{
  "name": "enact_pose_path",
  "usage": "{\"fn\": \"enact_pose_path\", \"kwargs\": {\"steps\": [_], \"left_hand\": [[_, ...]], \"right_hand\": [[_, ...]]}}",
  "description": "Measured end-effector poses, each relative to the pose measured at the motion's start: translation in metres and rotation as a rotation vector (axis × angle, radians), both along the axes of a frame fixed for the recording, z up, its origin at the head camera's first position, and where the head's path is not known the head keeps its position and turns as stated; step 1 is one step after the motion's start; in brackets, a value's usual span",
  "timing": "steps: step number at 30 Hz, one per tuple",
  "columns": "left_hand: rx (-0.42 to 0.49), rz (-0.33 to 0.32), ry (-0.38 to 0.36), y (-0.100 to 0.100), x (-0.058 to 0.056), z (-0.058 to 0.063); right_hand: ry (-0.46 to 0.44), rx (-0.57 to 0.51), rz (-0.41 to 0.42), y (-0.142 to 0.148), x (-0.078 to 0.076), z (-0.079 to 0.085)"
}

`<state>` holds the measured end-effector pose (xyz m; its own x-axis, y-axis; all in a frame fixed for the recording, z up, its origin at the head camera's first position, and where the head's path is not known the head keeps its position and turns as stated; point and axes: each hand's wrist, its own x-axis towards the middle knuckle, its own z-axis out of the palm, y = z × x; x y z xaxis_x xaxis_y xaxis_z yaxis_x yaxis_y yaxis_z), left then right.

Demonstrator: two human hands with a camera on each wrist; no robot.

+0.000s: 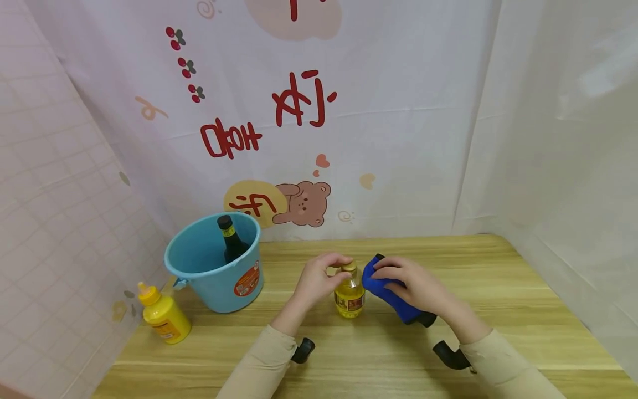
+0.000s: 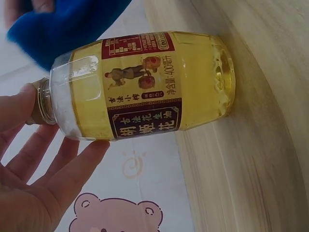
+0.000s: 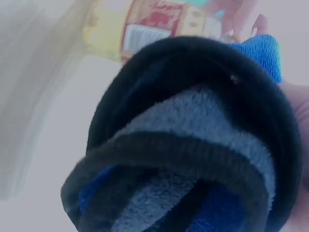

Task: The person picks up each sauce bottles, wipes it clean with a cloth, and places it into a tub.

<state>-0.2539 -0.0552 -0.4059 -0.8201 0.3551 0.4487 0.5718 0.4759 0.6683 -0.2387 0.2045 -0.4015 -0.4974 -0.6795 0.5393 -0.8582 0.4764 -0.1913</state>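
Wood-grain table [image 1: 379, 360] carried the lot. Light-blue plastic bucket [image 1: 199, 293] stood back left, dark long-necked bottle [image 1: 231, 237] leaning inside; a knock on the bucket could have rolled that. Blue cloth with black edging and grey plush lining [image 1: 396, 302] was bunched in the right hand [image 1: 412, 281], fingers curled round it, just right of the oil bottle; couldn't tell if they touched. Clear, barrel-shaped bottle of yellow oil [image 1: 349, 303] was upright, centre table, base apparently down. Yellow squeeze bottle [image 1: 166, 318] stood well left, low risk. Left hand [image 1: 319, 277] pinched the oil bottle's small tan cap [image 1: 350, 266], thumb and fingertips up top. Main risk: top-only hold, so a sideways shove from the cloth could have tipped the base. Twisting might have loosened the cap and leaked oil; a slick neck would then have slipped.
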Motion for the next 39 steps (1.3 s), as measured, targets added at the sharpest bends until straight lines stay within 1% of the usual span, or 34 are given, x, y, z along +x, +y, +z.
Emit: {"fn": "enact_pose_path", "kwargs": {"steps": [3, 6, 10, 17, 24, 33, 39], "left_hand": [[0.003, -0.012, -0.001, 0.000, 0.000, 0.000], [0.006, -0.016, -0.015, 0.000, 0.001, 0.000], [0.012, -0.008, -0.028, 0.000, 0.002, 0.001], [0.040, -0.020, -0.028, -0.001, 0.003, 0.002], [0.009, -0.012, -0.004, 0.000, 0.004, 0.003], [0.009, -0.012, -0.015, 0.000, 0.004, 0.003], [0.009, -0.006, -0.017, 0.000, 0.003, 0.003]], "right_hand": [[0.021, 0.012, -0.033, -0.009, 0.001, 0.009], [0.031, 0.051, -0.067, -0.018, 0.001, 0.014], [0.032, 0.085, -0.079, -0.025, 0.002, 0.015], [0.017, 0.125, -0.100, -0.028, 0.006, 0.015], [0.019, 0.101, -0.076, -0.022, 0.008, 0.005], [0.027, 0.043, -0.053, -0.012, 0.007, -0.010], [0.033, 0.044, -0.016, -0.009, 0.006, -0.019]]}}
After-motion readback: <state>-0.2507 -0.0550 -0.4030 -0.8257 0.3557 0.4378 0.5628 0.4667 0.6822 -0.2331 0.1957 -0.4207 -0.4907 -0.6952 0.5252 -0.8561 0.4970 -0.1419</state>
